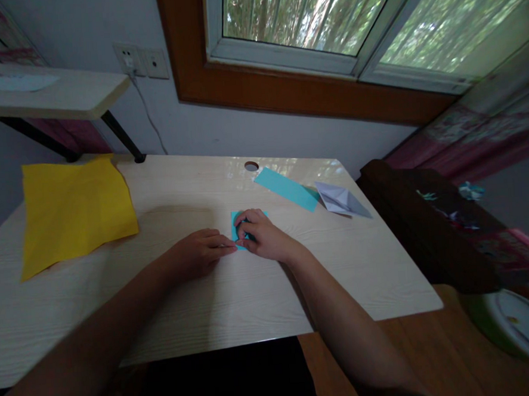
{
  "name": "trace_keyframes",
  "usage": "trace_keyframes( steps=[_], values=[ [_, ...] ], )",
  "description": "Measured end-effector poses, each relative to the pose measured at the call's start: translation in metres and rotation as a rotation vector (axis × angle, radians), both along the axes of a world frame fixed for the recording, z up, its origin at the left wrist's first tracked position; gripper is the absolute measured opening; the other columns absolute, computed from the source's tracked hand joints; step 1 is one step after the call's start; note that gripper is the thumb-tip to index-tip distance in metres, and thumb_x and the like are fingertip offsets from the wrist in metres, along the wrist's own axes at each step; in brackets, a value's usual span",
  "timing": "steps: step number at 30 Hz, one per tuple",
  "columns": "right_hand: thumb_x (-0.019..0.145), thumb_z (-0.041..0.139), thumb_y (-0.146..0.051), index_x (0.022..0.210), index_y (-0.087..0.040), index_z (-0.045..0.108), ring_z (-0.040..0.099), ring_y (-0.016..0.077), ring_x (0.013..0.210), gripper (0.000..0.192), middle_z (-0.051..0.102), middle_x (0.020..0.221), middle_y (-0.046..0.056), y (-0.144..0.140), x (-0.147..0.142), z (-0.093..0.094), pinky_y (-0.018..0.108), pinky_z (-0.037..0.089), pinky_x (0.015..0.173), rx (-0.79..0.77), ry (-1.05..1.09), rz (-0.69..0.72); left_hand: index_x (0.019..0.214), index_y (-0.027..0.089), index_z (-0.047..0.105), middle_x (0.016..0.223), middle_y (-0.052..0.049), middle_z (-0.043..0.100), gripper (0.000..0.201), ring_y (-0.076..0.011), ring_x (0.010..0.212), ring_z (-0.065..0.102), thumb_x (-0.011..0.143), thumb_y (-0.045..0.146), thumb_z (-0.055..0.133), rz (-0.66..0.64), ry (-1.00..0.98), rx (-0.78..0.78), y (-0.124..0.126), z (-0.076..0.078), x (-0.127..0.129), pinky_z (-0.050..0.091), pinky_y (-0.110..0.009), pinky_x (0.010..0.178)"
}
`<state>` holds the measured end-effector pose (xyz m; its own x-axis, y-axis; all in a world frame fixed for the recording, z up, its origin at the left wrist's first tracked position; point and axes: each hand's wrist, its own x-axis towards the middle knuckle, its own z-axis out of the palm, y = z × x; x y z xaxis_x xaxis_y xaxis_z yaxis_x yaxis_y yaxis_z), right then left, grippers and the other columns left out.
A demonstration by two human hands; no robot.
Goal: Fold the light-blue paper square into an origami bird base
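Observation:
A small piece of light blue paper (233, 221) lies on the desk between my hands, mostly covered by the right one. My left hand (202, 251) comes in from the left with its fingers together, their tips closed at the paper's lower left corner. Over the paper, my right hand (262, 237) has its fingers curled and pinched down onto it. Whatever folds lie under the fingers are hidden.
A light blue paper strip (286, 189) and a folded pale paper piece (336, 199) lie at the back right. On the left is a large yellow sheet (77, 212). A raised shelf (74, 97) stands above the desk's far left, near a wall socket (142, 60).

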<state>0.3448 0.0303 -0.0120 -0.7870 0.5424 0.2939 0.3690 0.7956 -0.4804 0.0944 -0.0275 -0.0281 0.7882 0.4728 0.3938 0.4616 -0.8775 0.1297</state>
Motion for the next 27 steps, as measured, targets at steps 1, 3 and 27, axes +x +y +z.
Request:
trace_keyframes(
  steps=[1,3,27],
  values=[
    [0.086,0.07,-0.017,0.087,-0.022,0.064,0.053,0.0253,0.112,0.008,0.061,0.117,0.008,0.0001,0.0002,-0.0004,0.043,0.042,0.101,-0.001,-0.001,0.001,0.124,0.018,0.066,0.12,-0.009,0.074,0.043,-0.0215,0.096,0.066,0.085,0.003,0.053,-0.002,-0.003,0.0,-0.0002,0.0003,-0.0005,0.058,-0.039,0.087],
    [0.086,0.07,-0.017,0.088,-0.022,0.064,0.053,0.0252,0.112,0.008,0.061,0.117,0.008,0.0003,0.0005,-0.0011,0.043,0.042,0.102,0.001,0.002,0.0,0.123,0.018,0.066,0.121,-0.009,0.074,0.043,-0.0213,0.096,0.067,0.085,0.004,0.053,-0.007,-0.015,-0.011,-0.0005,0.001,-0.0022,0.058,-0.039,0.087],
    [0.086,0.072,-0.02,0.089,-0.022,0.063,0.053,0.0256,0.112,0.01,0.061,0.116,0.008,-0.0004,-0.0005,0.0016,0.044,0.042,0.102,-0.004,-0.005,0.002,0.124,0.018,0.066,0.118,-0.009,0.073,0.04,-0.0203,0.099,0.071,0.089,0.007,0.051,0.034,0.023,0.025,-0.0022,-0.0044,0.0019,0.059,-0.034,0.087]
  ],
)
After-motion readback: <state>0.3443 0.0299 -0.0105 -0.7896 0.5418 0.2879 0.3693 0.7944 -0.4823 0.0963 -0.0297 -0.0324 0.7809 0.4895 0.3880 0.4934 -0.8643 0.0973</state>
